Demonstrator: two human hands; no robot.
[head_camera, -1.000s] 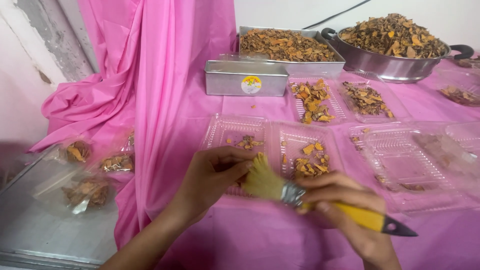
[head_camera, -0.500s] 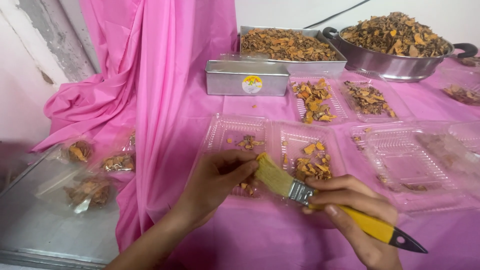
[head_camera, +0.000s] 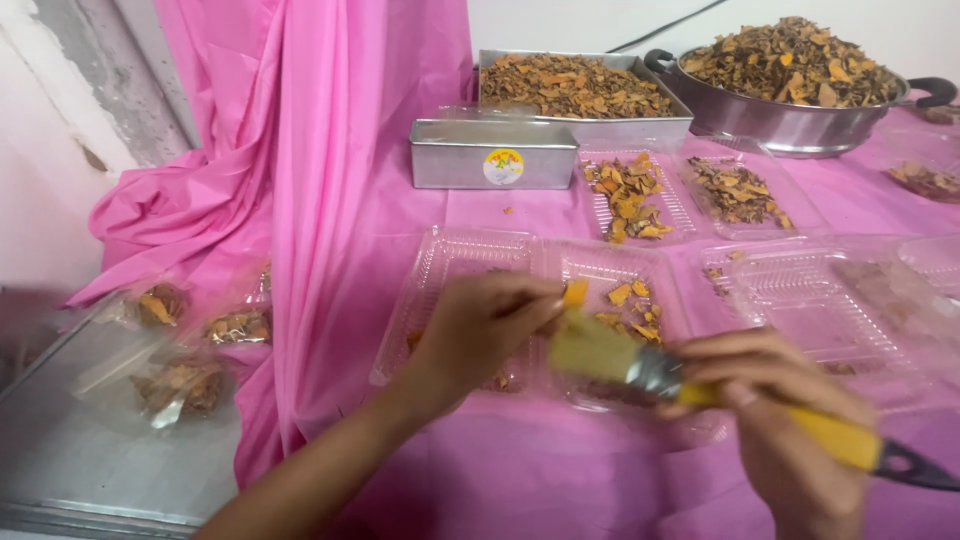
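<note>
We see the left hand (head_camera: 480, 325) pinching an orange piece (head_camera: 575, 293) over the clear tray (head_camera: 450, 255); right hand (head_camera: 775, 410) gripping the paintbrush (head_camera: 700, 385), bristles just below the piece.

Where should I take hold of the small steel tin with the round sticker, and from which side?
Take the steel tin by its two short ends, coming down from above. It is a long box lying crosswise, and both ends look free. The tray of dried pieces sits right behind it, so a front-to-back hold looks cramped. Both hands are busy, the right hand holding the brush.
</note>
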